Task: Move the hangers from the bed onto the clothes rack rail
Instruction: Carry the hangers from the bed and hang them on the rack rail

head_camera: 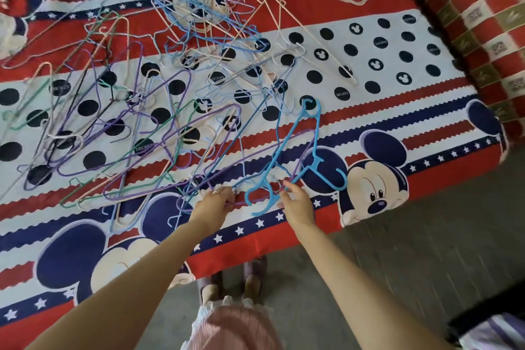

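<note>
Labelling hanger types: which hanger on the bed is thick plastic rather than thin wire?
The bright blue hanger at the near edge, just beyond the right hand. It has a broad flat body with notched hooks; the others are thin wire.

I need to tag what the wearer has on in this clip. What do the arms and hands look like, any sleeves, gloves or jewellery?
Both arms are bare along all that shows, with no sleeves or gloves. The left hand seems to have a pale ring on one finger, though it is too small to be sure. The right hand shows no jewellery. No watch or bracelet at either wrist.
</note>
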